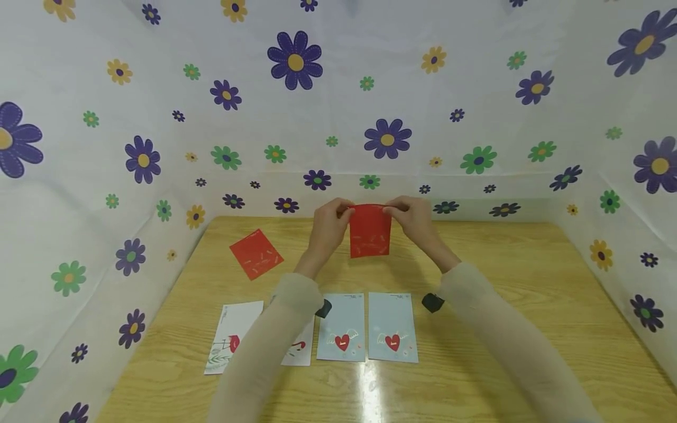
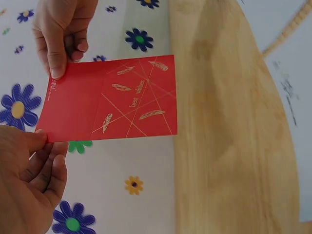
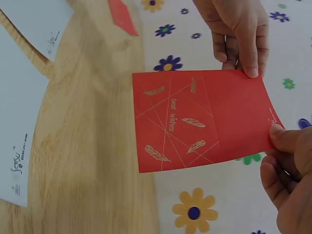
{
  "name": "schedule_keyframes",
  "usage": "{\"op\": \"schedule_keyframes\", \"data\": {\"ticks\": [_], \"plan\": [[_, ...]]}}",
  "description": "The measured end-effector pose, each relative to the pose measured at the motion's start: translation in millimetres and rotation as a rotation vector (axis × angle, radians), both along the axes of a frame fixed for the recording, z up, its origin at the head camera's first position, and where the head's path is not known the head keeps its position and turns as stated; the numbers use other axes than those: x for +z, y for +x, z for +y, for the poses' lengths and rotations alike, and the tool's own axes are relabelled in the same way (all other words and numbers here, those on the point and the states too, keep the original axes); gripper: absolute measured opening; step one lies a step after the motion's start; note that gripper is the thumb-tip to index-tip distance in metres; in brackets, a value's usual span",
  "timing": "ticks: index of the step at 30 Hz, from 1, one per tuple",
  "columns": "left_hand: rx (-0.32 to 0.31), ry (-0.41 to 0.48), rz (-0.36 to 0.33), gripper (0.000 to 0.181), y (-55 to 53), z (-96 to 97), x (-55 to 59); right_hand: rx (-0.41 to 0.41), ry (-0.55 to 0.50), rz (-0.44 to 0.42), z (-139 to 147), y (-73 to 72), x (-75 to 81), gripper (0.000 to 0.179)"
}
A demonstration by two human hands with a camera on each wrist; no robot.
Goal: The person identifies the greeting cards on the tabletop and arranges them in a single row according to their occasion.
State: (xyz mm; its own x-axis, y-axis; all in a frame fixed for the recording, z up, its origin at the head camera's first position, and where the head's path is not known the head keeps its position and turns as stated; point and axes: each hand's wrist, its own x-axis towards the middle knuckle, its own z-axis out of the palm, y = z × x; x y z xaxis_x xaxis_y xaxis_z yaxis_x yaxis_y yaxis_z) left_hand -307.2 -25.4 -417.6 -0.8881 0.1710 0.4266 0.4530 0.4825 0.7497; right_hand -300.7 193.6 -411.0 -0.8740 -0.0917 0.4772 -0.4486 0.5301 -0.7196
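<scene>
Both hands hold up a red greeting card (image 1: 370,232) by its top corners, over the back of the table. The left hand (image 1: 330,226) pinches one corner between thumb and fingers. At the opposite corner the right hand (image 1: 415,220) pinches in the same way. In the left wrist view the card (image 2: 134,100) shows gold feathers, crossing gold lines and the words "best wishes" on one half; the other half is plain red. The right wrist view shows the same red card (image 3: 175,119) with the right thumb (image 3: 279,134) on its edge.
Another red card (image 1: 256,254) lies turned at an angle at the back left. Two pale blue cards with winged hearts (image 1: 341,317) (image 1: 392,317) lie in the front middle. Left of them are white cards (image 1: 233,323), one partly hidden by the left sleeve. A flower-patterned cloth (image 1: 338,117) surrounds the table.
</scene>
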Motion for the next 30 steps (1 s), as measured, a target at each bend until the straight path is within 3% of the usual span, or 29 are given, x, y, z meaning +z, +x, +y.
{"op": "schedule_keyframes", "data": {"ticks": [6,12,18,24,30], "plan": [[-0.052,-0.001,-0.004,0.017,13.7,15.4,18.7,-0.012,-0.031,0.025,22.2,21.4,15.1,0.013],[-0.106,0.007,-0.039,0.016,25.9,25.6,26.9,-0.001,-0.027,-0.116,42.1,39.8,21.0,0.017],[-0.166,0.051,-0.13,0.013,36.0,30.7,27.7,-0.029,0.007,-0.278,54.3,58.8,24.1,0.024],[-0.22,0.052,-0.199,0.013,46.6,33.2,23.1,0.004,0.022,-0.303,62.0,75.6,23.7,0.021],[-0.251,0.032,-0.274,0.01,56.3,39.1,18.0,-0.015,0.025,-0.384,69.6,90.4,20.6,0.024]]}}
